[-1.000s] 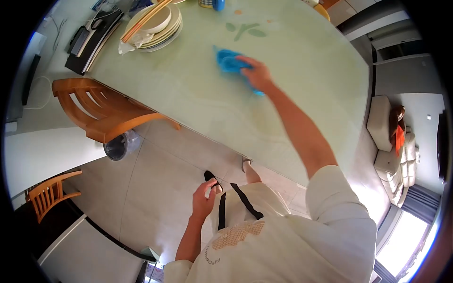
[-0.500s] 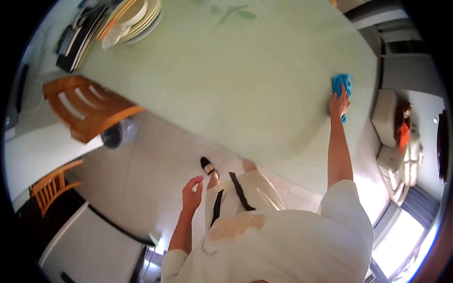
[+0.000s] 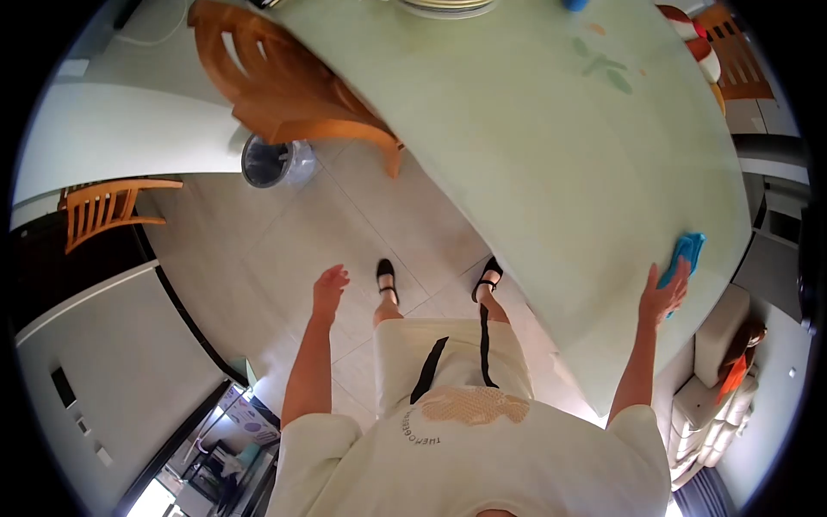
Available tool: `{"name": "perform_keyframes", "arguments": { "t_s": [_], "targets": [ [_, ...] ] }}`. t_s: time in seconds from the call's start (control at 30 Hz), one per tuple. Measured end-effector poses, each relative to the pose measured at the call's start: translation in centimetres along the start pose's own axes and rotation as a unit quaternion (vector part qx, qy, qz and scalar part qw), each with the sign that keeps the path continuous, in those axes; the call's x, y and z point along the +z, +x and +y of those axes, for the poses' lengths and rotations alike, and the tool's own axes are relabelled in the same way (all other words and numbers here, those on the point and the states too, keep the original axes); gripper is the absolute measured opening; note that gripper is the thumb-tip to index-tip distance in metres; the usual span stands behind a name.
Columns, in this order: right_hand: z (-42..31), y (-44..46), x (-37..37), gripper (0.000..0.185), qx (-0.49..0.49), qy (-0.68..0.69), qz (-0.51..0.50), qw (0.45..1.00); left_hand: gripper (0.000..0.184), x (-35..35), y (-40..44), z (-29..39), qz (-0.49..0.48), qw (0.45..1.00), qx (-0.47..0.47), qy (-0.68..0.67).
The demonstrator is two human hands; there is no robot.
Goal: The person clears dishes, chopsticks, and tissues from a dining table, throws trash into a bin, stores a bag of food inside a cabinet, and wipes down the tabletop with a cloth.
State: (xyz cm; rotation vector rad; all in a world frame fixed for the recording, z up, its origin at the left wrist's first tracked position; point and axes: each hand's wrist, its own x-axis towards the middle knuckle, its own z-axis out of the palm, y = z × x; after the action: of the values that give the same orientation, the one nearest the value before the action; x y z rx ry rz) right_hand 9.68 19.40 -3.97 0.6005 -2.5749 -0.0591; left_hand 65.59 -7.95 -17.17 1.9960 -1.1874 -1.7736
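Observation:
A blue cloth [image 3: 687, 252] lies folded on the pale green tabletop [image 3: 551, 185], near its right-hand edge. My right hand [image 3: 663, 295] is at the near end of the cloth, thumb apart and fingers stretched out, partly covering it. Whether the fingertips still touch the cloth is hard to see. Away from the table, my left hand [image 3: 330, 291] hangs over the floor with nothing in it, its fingers loosely bent and apart.
A wooden chair [image 3: 301, 95] stands against the table's left side, with a lined trash bin [image 3: 269, 162] close by. Stacked plates [image 3: 448, 7] sit at the far edge. Another wooden chair [image 3: 112, 207] is at left. A beige sofa [image 3: 711, 405] stands at right.
My view has turned, so the table now appears farther right and the chair nearer the middle. My right hand has drawn back from on top of the cloth, and its fingers have spread.

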Motion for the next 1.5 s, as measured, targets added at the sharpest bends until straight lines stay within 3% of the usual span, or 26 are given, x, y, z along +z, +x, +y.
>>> {"name": "perform_keyframes", "arguments": {
  "t_s": [0.07,0.13,0.23,0.33,0.47,0.57,0.67,0.97,1.13,1.2,1.3,1.4,1.5],
  "targets": [
    [-6.2,-2.0,-3.3,0.057,-0.166,0.286,-0.077,0.941,0.032,-2.7,2.9,-0.2,0.013,0.999,-0.031,-0.031],
    [-14.3,-4.0,-6.9,0.050,-0.256,0.367,-0.162,0.880,0.033,-5.3,6.8,0.2,0.029,0.996,-0.075,-0.043],
    [-24.6,-5.9,-9.3,0.044,-0.278,0.380,-0.224,0.853,0.032,-10.1,14.2,0.2,0.025,0.992,-0.091,-0.083],
    [-29.8,-7.3,-7.2,0.042,-0.252,0.356,-0.219,0.873,0.033,-14.6,21.6,0.0,0.039,0.988,-0.101,-0.105],
    [-30.3,-7.9,-3.8,0.040,-0.269,0.218,-0.188,0.919,0.033,-19.8,30.9,-0.9,0.057,0.974,-0.131,-0.178],
    [-30.7,-8.7,-2.4,0.038,-0.273,0.194,-0.116,0.935,0.032,-21.7,36.8,-1.9,0.091,0.963,-0.144,-0.209],
    [-30.9,-9.1,-1.8,0.036,-0.238,0.188,-0.112,0.946,0.032,-23.0,42.9,-4.2,0.081,0.958,-0.149,-0.233],
    [-29.6,-8.8,-1.0,0.038,-0.280,0.152,-0.078,0.945,0.034,-22.8,56.5,-9.0,0.074,0.923,-0.138,-0.351],
    [-29.9,-9.0,-1.6,0.044,-0.273,0.134,-0.097,0.948,0.031,-21.6,58.8,-10.6,0.077,0.879,-0.132,-0.452],
    [-30.7,-8.6,-1.9,0.045,-0.279,0.139,-0.098,0.945,0.028,-21.5,57.8,-10.3,0.127,0.844,-0.064,-0.517],
    [-31.2,-8.2,-2.2,0.043,-0.263,0.144,-0.121,0.946,0.029,-19.7,52.0,-9.5,0.149,0.854,-0.046,-0.497],
    [-29.6,-8.9,-0.8,0.041,-0.241,0.117,-0.096,0.959,0.033,-18.6,44.6,-11.0,0.138,0.883,-0.090,-0.440],
    [-27.1,-9.5,0.8,0.050,-0.205,0.122,-0.176,0.955,0.035,-17.0,35.8,-10.0,0.099,0.905,-0.123,-0.395]
  ]
}}
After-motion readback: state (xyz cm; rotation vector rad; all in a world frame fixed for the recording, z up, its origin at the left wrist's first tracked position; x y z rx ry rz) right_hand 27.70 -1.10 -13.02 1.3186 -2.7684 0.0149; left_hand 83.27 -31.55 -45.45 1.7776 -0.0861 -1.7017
